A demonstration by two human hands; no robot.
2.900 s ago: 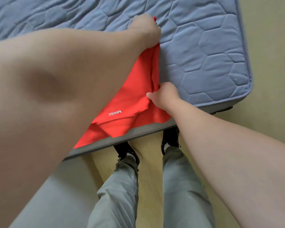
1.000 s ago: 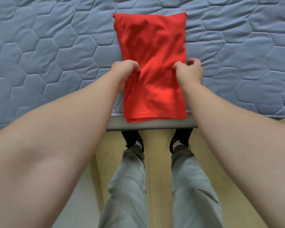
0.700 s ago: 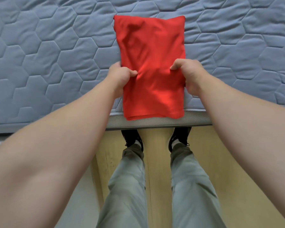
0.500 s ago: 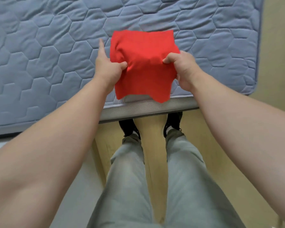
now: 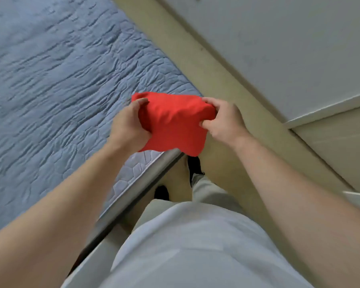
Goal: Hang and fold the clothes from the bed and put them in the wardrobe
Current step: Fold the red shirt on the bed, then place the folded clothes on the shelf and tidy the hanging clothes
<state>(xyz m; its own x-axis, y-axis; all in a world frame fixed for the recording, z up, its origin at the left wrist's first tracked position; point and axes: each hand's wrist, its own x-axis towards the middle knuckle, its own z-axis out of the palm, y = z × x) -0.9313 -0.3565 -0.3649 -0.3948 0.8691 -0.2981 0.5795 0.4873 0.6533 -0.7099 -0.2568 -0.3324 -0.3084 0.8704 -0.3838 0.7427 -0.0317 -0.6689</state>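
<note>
I hold the folded red garment (image 5: 173,123) in the air over the corner of the bed (image 5: 50,80), left hand (image 5: 131,125) and right hand (image 5: 222,119) each clamping a side with curled fingers (image 5: 209,100). For the walk to the wardrobe I should support it underneath, level, so the folds don't slump.

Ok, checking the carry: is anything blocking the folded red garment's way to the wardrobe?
Nothing visible does. The left hand and right hand grip the red garment above the corner of the bed; the wardrobe cannot be made out.
</note>
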